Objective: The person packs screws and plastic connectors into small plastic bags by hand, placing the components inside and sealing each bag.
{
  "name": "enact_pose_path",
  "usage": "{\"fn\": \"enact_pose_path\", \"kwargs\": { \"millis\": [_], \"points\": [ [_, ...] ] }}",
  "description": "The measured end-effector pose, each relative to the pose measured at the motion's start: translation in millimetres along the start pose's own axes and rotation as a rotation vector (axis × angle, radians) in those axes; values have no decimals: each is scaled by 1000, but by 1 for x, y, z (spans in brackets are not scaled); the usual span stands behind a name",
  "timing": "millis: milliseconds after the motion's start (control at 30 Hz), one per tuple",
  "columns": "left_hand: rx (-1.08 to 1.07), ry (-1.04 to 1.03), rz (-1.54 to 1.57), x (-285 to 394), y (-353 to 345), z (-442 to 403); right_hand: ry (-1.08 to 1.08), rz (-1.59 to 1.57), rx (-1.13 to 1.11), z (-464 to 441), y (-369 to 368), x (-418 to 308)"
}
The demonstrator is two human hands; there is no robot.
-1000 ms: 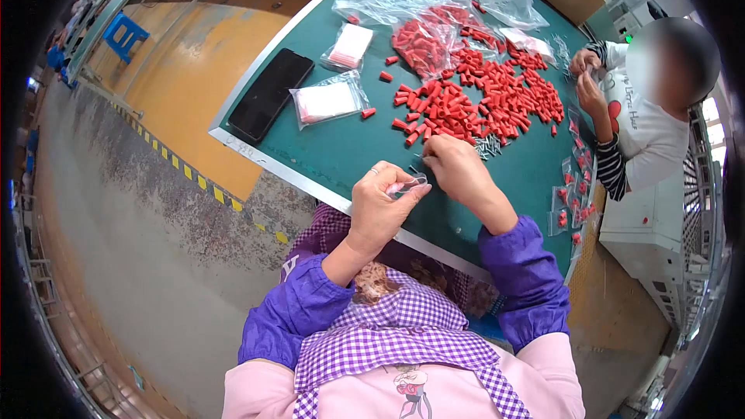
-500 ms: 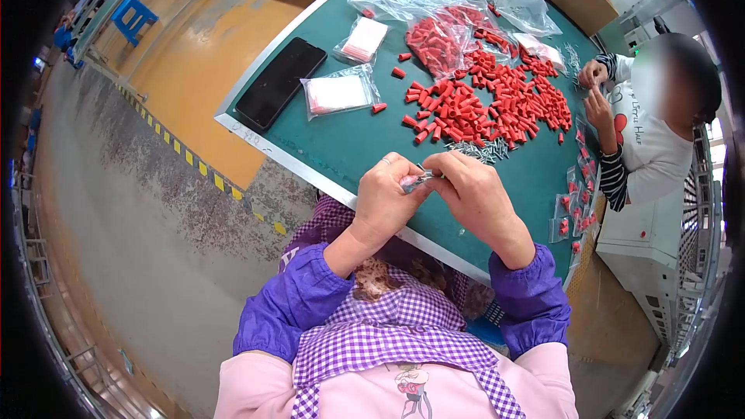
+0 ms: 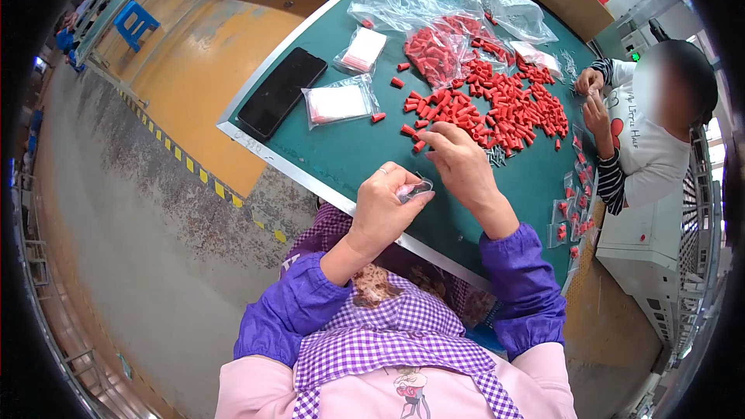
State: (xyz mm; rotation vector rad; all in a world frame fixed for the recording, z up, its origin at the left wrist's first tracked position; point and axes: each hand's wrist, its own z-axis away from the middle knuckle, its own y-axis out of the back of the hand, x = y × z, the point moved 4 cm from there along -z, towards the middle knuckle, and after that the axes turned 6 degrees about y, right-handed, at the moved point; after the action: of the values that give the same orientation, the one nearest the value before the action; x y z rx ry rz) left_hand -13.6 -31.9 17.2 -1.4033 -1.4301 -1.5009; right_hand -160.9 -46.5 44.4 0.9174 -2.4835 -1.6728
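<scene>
My left hand [image 3: 380, 206] pinches a small clear plastic bag [image 3: 416, 189] over the table's near edge. The bag's mouth points up and to the right; what lies inside is hard to make out. My right hand [image 3: 467, 169] is at the near edge of a heap of red plastic caps [image 3: 520, 105], thumb and fingers apart, fingertips close to the nearest caps. Nothing shows between those fingers. Partly hidden behind this hand are small silver screws or pins [image 3: 497, 157].
On the green table [image 3: 310, 163] lie a black phone [image 3: 281, 91], two packs of small bags [image 3: 338, 102], and a large clear bag of red caps [image 3: 434, 54]. Several small filled bags [image 3: 562, 217] line the right edge. A co-worker [image 3: 656, 132] handles something small there.
My right hand has left the small bag and moved up and right to the heap of caps. My left hand stays nearly in place, still holding the bag.
</scene>
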Motion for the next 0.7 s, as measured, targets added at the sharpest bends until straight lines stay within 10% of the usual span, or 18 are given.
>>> {"fn": "enact_pose_path", "kwargs": {
  "millis": [367,567,700],
  "points": [
    [22,49,7,-5,6,-4,90,219,-354,-23,-19,17],
    [43,91,-35,-15,7,-14,-580,-1046,10,-3,4,6],
    [41,51,-49,-10,3,-18,-597,-1133,108,15,-7,-9]
  ]
}}
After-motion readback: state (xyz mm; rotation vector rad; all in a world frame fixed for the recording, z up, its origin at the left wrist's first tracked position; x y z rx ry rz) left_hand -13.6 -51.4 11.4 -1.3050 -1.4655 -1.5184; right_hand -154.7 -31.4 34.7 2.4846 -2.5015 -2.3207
